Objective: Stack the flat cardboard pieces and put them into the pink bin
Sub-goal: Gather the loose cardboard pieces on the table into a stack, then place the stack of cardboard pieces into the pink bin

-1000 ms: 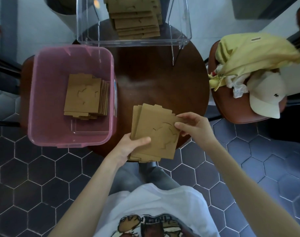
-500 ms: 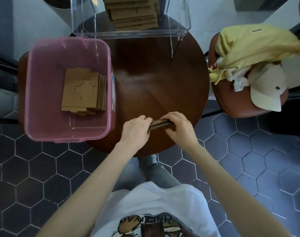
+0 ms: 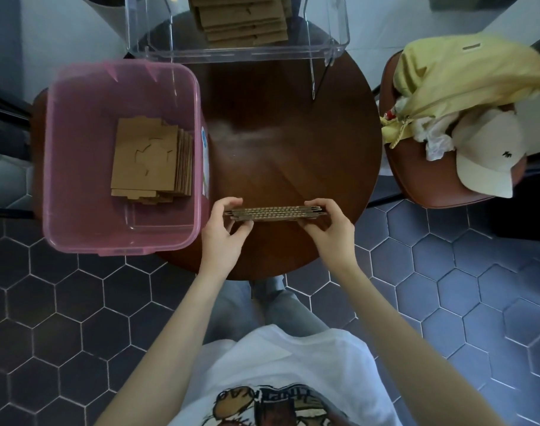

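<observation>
A thin stack of flat cardboard pieces (image 3: 275, 213) stands on edge over the near part of the round wooden table (image 3: 293, 142), so I see only its corrugated edges. My left hand (image 3: 224, 232) grips its left end and my right hand (image 3: 330, 232) grips its right end. The pink bin (image 3: 78, 238) sits to the left, partly on the table's edge, with a pile of flat cardboard pieces (image 3: 148, 161) lying inside it. More flat cardboard (image 3: 241, 20) is piled in a clear plastic container (image 3: 238, 50) at the table's far side.
A brown chair (image 3: 447, 192) on the right carries a yellow garment (image 3: 465, 75) and a cream cap (image 3: 487, 158). Dark hexagonal floor tiles surround the table. My legs are under the table's near edge.
The stack lay flat in my hands a second ago; it has been turned up on its edge, and my hands have since slid apart to its two ends.
</observation>
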The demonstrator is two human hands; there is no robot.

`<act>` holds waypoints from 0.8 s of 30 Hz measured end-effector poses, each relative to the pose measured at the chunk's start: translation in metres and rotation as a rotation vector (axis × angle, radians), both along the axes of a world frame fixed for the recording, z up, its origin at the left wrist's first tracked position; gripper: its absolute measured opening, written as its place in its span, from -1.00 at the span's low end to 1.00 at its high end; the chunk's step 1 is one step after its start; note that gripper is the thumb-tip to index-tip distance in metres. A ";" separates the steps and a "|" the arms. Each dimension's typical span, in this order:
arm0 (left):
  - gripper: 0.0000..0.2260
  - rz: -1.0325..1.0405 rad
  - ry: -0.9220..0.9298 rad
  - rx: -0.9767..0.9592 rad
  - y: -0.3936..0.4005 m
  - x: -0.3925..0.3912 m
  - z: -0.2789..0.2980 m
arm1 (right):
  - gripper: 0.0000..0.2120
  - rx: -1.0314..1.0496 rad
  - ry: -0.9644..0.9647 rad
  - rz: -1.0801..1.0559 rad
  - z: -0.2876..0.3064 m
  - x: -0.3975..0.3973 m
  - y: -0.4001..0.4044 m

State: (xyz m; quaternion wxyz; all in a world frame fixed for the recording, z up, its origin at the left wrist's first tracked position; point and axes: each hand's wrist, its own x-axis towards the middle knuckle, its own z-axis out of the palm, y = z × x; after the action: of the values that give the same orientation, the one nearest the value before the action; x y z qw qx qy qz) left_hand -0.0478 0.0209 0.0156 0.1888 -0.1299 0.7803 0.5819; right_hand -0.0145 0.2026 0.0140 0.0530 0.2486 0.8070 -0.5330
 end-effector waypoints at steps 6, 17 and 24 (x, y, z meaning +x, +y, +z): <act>-0.52 -0.070 -0.042 -0.044 0.011 -0.004 -0.011 | -0.54 0.010 -0.102 -0.010 -0.009 -0.001 -0.005; -0.62 -0.077 0.099 -0.325 0.010 -0.001 -0.012 | -0.52 0.010 -0.184 0.010 -0.016 0.003 -0.008; -0.70 -0.055 0.115 -0.388 0.008 0.005 0.006 | -0.65 0.030 -0.226 0.162 0.002 0.000 0.009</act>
State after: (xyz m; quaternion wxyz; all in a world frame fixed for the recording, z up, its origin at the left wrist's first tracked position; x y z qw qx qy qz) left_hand -0.0427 0.0291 0.0218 0.1311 -0.1091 0.8905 0.4217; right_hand -0.0144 0.2117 0.0160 0.1827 0.2418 0.8212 -0.4836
